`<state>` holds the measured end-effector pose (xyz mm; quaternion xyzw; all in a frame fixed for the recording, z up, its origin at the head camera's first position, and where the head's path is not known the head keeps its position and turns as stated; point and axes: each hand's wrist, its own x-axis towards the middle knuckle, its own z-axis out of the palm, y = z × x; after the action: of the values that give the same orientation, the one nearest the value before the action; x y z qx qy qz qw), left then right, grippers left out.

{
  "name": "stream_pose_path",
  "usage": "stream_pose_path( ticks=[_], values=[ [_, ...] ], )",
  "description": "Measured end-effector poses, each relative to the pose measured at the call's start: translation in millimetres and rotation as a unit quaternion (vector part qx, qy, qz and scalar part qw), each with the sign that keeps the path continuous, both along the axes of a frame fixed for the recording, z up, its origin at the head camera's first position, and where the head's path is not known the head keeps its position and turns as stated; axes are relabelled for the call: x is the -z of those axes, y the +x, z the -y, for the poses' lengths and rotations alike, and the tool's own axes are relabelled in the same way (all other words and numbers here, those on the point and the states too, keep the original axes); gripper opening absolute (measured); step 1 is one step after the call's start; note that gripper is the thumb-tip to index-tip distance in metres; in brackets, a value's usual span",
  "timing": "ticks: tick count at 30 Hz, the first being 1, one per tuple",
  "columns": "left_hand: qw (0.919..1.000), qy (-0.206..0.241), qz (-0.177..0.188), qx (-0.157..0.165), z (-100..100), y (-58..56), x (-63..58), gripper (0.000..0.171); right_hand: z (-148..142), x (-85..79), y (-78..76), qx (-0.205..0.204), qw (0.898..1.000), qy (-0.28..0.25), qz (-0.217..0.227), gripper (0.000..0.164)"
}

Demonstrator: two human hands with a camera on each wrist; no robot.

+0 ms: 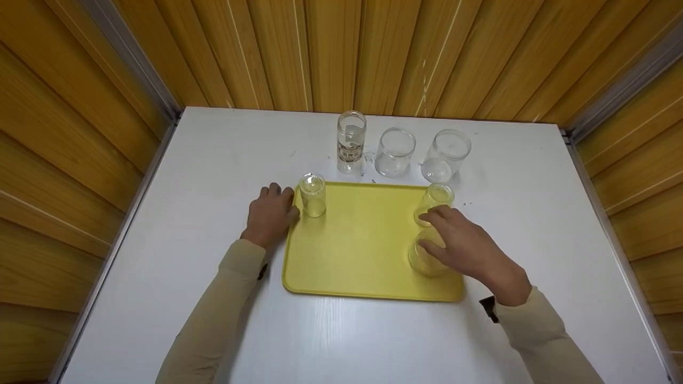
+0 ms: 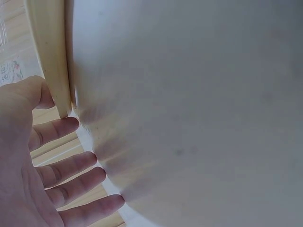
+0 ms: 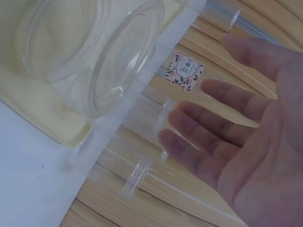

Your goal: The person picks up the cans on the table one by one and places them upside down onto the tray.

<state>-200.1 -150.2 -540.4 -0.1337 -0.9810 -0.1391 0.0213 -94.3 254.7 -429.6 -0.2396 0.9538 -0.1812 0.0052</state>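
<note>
Beside the back left part of a yellow tray (image 1: 363,240), my left hand (image 1: 269,213) has its thumb at the rim and its fingertips resting on the white table. In the left wrist view those fingers (image 2: 71,177) are spread and fairly straight, with the tray edge (image 2: 49,42) by the thumb. My right hand (image 1: 467,242), fingers loosely spread, hovers over the tray's right side and holds nothing. Below it a clear wide jar (image 1: 424,261) stands on the tray, partly hidden by the hand. Behind that stands a clear tapered glass (image 1: 437,197).
A slim clear glass (image 1: 313,197) stands at the tray's back left corner. Behind the tray are a tall labelled bottle (image 1: 350,149) and two clear jars, one in the middle (image 1: 395,154) and one on the right (image 1: 447,154). Wood-patterned panels (image 1: 331,53) border the table.
</note>
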Motion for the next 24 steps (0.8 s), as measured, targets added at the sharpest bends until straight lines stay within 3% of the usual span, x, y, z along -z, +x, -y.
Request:
stream_pose_path(
  ticks=[10, 18, 24],
  values=[
    [1.0000, 0.005, -0.001, 0.001, 0, -0.3, 0.2, 0.030, -1, -17.2, -4.7, -0.016, 0.998, -0.032, -0.060, 0.043],
    [1.0000, 0.000, 0.002, -0.002, 0, -0.9, -0.2, 0.032, -7, -27.2, -12.3, -0.039, 0.988, -0.063, -0.137, 0.042],
    [0.9999, 0.009, 0.005, -0.006, 0, -0.4, -1.3, 0.034, -11, -35.2, -19.6, -0.042, 0.985, -0.080, -0.146, 0.042]
  ],
)
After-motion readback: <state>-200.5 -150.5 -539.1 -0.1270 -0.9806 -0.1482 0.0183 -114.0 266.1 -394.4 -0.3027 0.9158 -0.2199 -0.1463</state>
